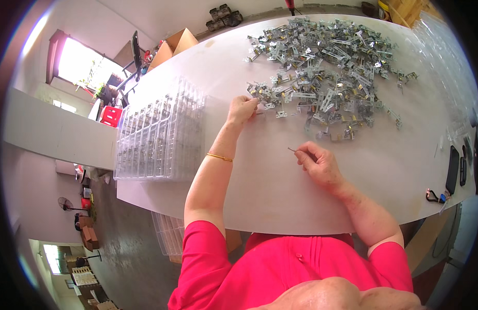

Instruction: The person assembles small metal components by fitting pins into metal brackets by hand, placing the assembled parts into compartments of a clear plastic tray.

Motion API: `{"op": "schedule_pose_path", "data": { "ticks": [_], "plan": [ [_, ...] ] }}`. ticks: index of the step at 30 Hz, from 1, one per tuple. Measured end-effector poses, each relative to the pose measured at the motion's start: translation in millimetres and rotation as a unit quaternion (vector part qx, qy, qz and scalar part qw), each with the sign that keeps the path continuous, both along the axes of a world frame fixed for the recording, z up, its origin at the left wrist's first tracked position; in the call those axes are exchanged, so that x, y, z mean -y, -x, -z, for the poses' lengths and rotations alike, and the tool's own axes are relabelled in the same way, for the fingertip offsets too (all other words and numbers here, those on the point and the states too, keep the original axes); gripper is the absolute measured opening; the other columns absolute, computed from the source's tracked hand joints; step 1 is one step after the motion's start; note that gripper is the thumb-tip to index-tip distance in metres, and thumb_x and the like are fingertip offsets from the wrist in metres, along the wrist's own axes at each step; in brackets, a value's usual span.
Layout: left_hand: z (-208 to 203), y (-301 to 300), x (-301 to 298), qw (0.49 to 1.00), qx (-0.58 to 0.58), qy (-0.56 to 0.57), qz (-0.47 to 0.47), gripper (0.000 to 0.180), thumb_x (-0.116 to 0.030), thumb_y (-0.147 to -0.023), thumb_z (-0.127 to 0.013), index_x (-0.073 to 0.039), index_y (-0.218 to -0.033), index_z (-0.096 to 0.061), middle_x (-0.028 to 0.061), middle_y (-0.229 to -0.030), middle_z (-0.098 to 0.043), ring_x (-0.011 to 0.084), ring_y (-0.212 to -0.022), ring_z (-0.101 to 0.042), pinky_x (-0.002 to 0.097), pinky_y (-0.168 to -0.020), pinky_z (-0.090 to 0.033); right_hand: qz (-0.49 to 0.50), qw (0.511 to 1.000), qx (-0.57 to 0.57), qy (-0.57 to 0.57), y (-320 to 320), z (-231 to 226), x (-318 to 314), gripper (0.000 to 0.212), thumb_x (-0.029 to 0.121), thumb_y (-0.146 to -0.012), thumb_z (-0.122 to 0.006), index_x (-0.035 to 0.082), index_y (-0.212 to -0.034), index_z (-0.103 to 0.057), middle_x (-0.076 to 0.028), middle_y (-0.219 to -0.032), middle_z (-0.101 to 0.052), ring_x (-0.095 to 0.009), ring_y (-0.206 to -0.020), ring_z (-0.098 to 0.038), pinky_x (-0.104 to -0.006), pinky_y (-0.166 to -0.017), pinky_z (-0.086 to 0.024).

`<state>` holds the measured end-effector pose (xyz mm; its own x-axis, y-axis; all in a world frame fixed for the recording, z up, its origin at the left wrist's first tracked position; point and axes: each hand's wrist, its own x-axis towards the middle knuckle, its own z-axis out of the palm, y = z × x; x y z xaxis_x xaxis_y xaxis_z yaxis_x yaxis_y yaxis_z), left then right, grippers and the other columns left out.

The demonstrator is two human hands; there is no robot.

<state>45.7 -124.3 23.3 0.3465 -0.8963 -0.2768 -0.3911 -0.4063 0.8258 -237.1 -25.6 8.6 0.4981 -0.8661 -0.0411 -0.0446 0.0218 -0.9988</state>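
A large heap of small metal bracket assemblies [327, 57], silver with brassy bits, covers the far part of the pale table [270, 196]. At the heap's near left edge is my left hand [242, 109], its fingers pinched together beside the outermost brackets; what lies between the fingertips is too small to make out. My right hand [319, 164] is above the table, nearer to me than the heap. Its thumb and forefinger are closed on a short, thin metal rod [291, 149], whose tip points left.
To the left stands a stack of clear plastic compartment trays [161, 139] filled with metal parts. Clear plastic bags [440, 67] lie along the right edge. Near them are a black-handled tool [452, 170] and small pliers [436, 196]. An opened cardboard box [174, 46] stands beyond the table.
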Motion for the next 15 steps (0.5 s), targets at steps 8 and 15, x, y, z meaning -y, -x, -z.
{"op": "schedule_pose_path", "data": {
  "ticks": [8, 15],
  "plan": [
    [-33.1, 28.1, -37.7, 0.990, -0.051, 0.130, 0.018, 0.017, -0.016, -0.095, -0.058, 0.001, -0.091, -0.063, 0.0050, -0.075, -0.064, 0.0127, -0.069, -0.063, 0.0257, -0.066, -0.049, 0.031, 0.998, 0.032, -0.036, 2.2, 2.3, -2.2, 0.014, 0.019, -0.099, -0.063, 0.005, -0.099, -0.064, 0.002, -0.075, -0.062, -0.005, -0.064, -0.054, -0.0232, -0.058, -0.046],
    [-22.9, 60.2, -102.3, 0.966, -0.207, 0.073, 0.134, 0.023, -0.023, -0.101, -0.058, 0.000, -0.100, -0.060, 0.0030, -0.077, -0.061, 0.0119, -0.068, -0.061, 0.0255, -0.064, -0.048, 0.067, 0.996, 0.052, 0.011, 0.1, -12.3, -2.7, 0.013, 0.017, -0.100, -0.060, 0.004, -0.100, -0.063, 0.000, -0.074, -0.061, -0.006, -0.064, -0.055, -0.0230, -0.058, -0.046]
  ]
}}
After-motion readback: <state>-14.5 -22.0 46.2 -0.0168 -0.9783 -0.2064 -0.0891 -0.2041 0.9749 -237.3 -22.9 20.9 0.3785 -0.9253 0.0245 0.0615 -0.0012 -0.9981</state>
